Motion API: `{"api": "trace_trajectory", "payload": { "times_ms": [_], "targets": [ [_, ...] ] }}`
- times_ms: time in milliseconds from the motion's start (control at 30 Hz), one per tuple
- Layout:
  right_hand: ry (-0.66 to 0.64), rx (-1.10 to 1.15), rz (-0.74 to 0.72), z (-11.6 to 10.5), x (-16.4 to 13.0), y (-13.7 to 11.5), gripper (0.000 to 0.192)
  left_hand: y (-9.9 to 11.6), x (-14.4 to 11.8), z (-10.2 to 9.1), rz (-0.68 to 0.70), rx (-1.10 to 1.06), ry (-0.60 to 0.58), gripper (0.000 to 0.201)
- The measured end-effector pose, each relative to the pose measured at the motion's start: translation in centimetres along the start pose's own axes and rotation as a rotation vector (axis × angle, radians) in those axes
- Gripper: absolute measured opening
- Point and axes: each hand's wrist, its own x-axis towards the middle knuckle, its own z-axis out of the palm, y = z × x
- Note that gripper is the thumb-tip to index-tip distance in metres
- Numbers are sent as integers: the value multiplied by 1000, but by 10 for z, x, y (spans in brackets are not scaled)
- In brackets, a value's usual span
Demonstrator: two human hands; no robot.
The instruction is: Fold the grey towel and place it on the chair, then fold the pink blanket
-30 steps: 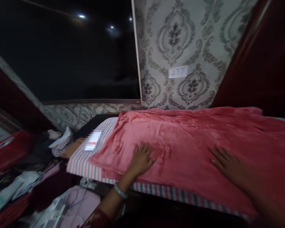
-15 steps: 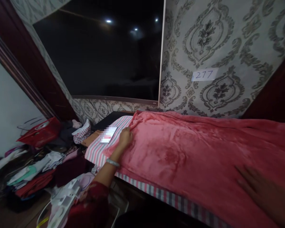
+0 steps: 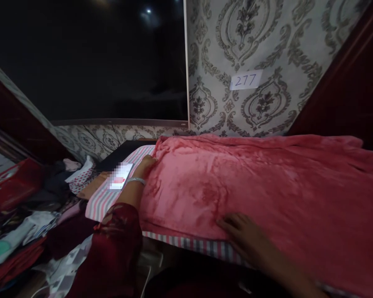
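Note:
A pink plush blanket (image 3: 186, 178) lies spread over a striped cloth (image 3: 96, 207). At the blanket's left edge is my left hand (image 3: 147, 164), its fingers curled in and closed on the pink fabric; the fingertips are partly hidden. My right hand (image 3: 248, 234) rests on the blanket near its front edge. The fingers of that hand are slightly bent and apart, touching the surface without gripping it. A lit phone (image 3: 122, 176) lies on the striped cloth, just left of my left wrist.
A large dark television (image 3: 112, 62) is above the far left side. A paper marked 277 (image 3: 246, 80) is stuck to the patterned wall. Piled clothes (image 3: 34, 227) and a red bag (image 3: 14, 184) lie at the left.
My right hand has moved left and toward the blanket's front edge. My left hand stays at the left edge, which is now straighter and lies closer to the front. The view has shifted right.

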Motion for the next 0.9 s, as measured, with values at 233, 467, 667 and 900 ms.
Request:
{"api": "trace_trajectory", "payload": {
  "times_ms": [233,467,667,900],
  "targets": [
    [120,280,107,-11,2,-7,36,1,10,-13,-27,212,130,34],
    [-162,329,219,-27,-13,-23,28,-7,11,-19,-57,322,44,35],
    [-143,351,169,-21,-15,-11,31,-26,-7,-35,-26,275,-14,34],
    [-14,201,107,1,-31,4,33,-63,-59,-40,51,149,-45,37]
  ]
}}
